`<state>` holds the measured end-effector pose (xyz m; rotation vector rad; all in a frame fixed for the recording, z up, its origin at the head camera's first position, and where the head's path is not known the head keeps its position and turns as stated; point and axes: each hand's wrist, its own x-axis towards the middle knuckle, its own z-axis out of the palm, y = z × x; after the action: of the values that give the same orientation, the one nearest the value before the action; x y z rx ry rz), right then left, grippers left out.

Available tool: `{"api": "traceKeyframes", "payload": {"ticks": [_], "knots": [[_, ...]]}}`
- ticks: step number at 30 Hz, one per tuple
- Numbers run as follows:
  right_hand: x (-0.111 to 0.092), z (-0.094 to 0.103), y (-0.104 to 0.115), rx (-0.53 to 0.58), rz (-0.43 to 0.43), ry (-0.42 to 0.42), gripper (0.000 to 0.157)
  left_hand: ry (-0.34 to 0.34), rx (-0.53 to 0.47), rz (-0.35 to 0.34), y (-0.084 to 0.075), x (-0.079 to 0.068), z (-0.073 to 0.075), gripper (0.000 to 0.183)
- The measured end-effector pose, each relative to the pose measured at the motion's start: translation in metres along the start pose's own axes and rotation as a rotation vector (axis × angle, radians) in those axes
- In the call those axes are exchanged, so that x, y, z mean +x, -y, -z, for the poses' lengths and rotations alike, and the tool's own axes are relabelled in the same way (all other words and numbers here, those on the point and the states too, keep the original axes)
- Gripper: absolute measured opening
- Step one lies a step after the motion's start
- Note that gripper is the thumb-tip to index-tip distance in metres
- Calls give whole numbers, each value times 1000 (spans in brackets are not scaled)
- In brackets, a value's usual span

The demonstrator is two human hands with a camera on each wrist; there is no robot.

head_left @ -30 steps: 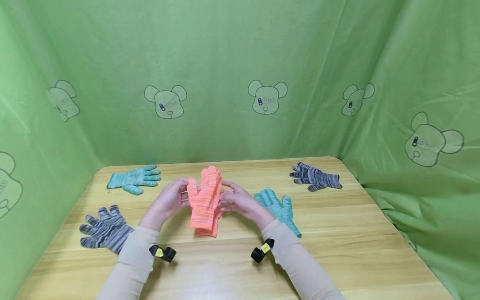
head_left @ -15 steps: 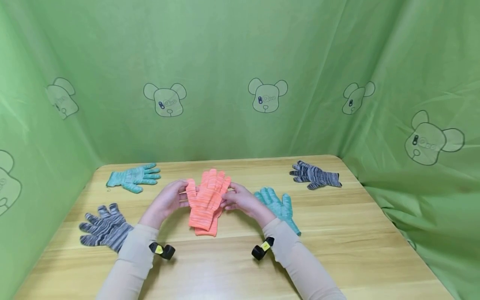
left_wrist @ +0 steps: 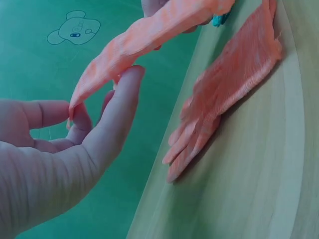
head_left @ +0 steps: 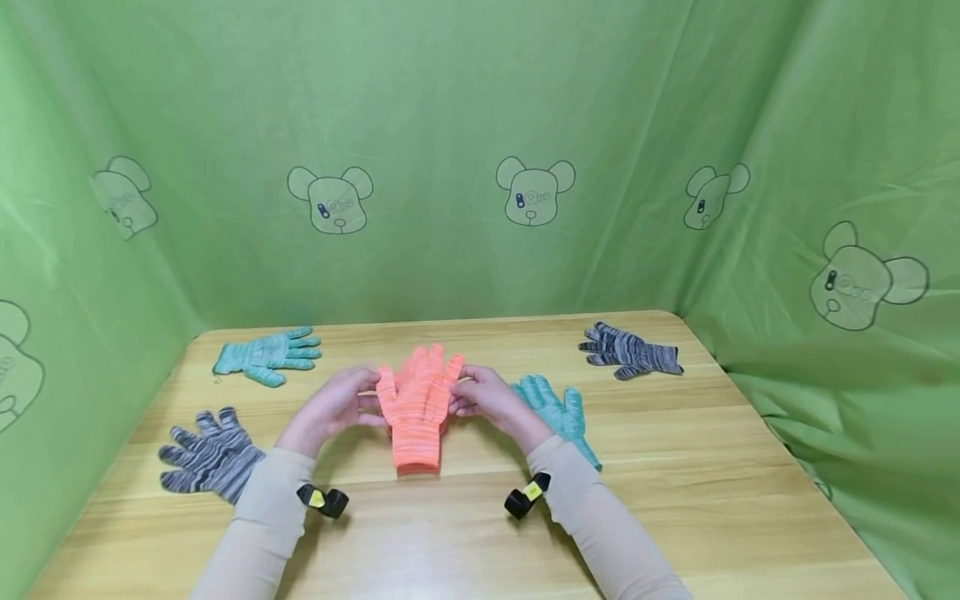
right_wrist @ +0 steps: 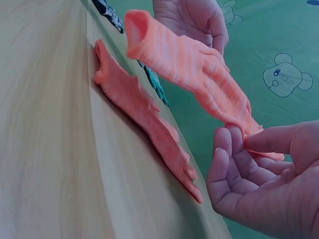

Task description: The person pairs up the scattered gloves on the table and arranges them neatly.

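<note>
An orange knit glove [head_left: 417, 408] is held up between both hands, its fingers pointing away and its cuff toward me. My left hand [head_left: 337, 408] pinches its left edge by the thumb part. On the opposite edge, my right hand [head_left: 491, 398] pinches the glove between thumb and fingers. A second orange glove [left_wrist: 224, 79] lies flat on the table right under the raised one; the wrist views show a gap between the two. In the head view the upper glove almost fully covers it.
Teal gloves lie at the back left [head_left: 270, 357] and beside my right wrist [head_left: 558, 412]. A grey-black striped glove [head_left: 212, 456] is by my left forearm, another striped glove [head_left: 632, 352] at the back right. Green curtain [head_left: 450, 250] surrounds the wooden table [head_left: 420, 542].
The raised orange glove has turned from a slant to straight, its cuff swinging right over the lower glove. Both hands stay nearly in place and keep their pinch on it.
</note>
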<state>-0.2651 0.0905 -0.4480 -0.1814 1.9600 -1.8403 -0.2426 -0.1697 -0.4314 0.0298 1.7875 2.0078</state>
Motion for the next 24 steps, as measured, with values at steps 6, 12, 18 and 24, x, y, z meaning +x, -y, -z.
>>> {"api": "traceKeyframes", "payload": {"ticks": [6, 12, 18, 24], "knots": [[1, 1, -1, -28, -39, -19, 12, 2, 33, 42, 2, 0, 0, 13], [2, 2, -3, -58, -31, -12, 14, -10, 102, 46, 3, -1, 2, 20], [3, 1, -6, -56, -22, 2, 23, -3, 125, 48, 2, -3, 4, 16], [5, 1, -7, -43, -39, 12, 34, -13, 126, 50, -1, -4, 5, 17]]}}
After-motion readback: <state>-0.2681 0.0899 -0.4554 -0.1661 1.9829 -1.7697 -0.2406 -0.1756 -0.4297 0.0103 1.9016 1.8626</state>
